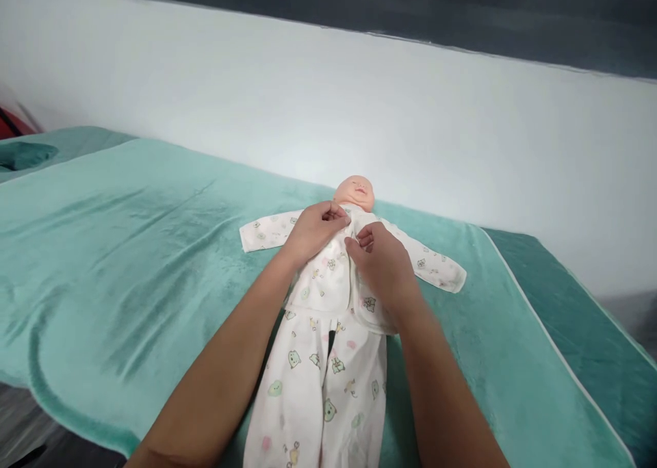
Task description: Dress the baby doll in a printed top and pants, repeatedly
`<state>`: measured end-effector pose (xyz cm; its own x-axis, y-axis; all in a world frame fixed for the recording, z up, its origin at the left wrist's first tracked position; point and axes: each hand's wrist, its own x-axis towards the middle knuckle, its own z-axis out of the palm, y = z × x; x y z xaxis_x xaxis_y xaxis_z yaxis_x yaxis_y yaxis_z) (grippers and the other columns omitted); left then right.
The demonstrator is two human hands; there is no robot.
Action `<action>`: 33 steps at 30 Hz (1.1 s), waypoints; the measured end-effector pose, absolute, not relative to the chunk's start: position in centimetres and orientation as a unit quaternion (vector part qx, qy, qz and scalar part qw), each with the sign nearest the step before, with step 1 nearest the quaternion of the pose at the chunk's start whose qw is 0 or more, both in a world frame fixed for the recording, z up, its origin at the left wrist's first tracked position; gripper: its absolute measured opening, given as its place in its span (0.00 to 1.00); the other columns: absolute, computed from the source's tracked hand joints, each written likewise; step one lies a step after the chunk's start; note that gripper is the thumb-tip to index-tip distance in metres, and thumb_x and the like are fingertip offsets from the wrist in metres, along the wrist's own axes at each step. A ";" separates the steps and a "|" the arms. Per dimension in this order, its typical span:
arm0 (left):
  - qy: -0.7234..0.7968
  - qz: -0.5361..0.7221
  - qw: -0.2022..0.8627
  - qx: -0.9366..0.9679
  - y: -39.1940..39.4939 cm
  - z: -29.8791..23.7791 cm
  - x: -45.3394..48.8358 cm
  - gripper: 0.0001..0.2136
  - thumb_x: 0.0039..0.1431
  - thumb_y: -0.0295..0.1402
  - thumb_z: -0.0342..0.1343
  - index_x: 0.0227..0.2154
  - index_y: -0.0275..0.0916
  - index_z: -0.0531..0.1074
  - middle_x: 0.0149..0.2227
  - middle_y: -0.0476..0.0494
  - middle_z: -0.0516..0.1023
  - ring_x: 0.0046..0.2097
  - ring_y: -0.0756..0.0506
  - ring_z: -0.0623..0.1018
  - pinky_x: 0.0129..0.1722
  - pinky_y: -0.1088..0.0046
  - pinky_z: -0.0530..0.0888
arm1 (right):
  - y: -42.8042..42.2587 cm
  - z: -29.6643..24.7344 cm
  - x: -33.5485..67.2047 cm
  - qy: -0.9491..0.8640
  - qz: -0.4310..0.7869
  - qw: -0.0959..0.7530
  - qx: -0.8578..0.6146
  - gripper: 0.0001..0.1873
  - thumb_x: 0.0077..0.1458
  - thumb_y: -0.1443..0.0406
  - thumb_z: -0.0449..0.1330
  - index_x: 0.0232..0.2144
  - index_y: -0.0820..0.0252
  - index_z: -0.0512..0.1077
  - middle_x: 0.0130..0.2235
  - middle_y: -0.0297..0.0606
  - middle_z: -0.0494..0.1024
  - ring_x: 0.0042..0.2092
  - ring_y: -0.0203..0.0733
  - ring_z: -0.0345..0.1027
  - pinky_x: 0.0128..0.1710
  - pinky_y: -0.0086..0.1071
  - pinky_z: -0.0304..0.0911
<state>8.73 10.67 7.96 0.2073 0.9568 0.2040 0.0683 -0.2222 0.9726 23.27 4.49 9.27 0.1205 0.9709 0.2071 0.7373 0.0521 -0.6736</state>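
Head view: a doll is lying face up on a green blanket, wearing a patterned white shirt; patterned trousers are extending below its hem. At the shirt's upper front, the left hand is holding its grip nearly closed; the right hand, just beside it, is presenting curled fingers. Whether either grip is pinching cloth cannot be told.

Soft, diffuse light; white wall brightest mid-frame, dimmer lower right; edges stretched.
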 end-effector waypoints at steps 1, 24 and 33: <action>0.409 0.454 0.466 0.640 10.4 8.1 8.2 0.06 0.57 0.37 0.59 0.32 0.39 0.76 0.33 0.48 0.76 0.36 0.49 0.73 0.39 0.71 0.69 | 4.3 9.4 23.4 -0.637 0.180 0.338 -0.669 0.08 0.57 0.58 0.58 0.30 0.54 0.66 0.31 0.33 0.74 0.32 0.41 0.64 0.33 0.34 0.55; 0.408 0.387 0.394 0.728 9.8 8.2 8.8 0.05 0.56 0.36 0.62 0.29 0.41 0.74 0.39 0.48 0.77 0.41 0.47 0.73 0.41 0.70 0.68 | 5.5 8.7 26.0 -0.466 0.484 0.494 -0.552 0.15 0.46 0.57 0.72 0.34 0.58 0.78 0.24 0.26 0.66 0.25 0.31 0.54 0.25 0.28 0.50; 0.384 0.380 0.403 0.739 9.9 8.3 8.3 0.07 0.61 0.36 0.57 0.30 0.40 0.75 0.38 0.47 0.75 0.38 0.47 0.73 0.39 0.69 0.68 | 5.2 8.3 25.8 -0.490 0.477 0.494 -0.537 0.17 0.46 0.56 0.71 0.37 0.57 0.77 0.27 0.28 0.70 0.27 0.31 0.58 0.27 0.27 0.53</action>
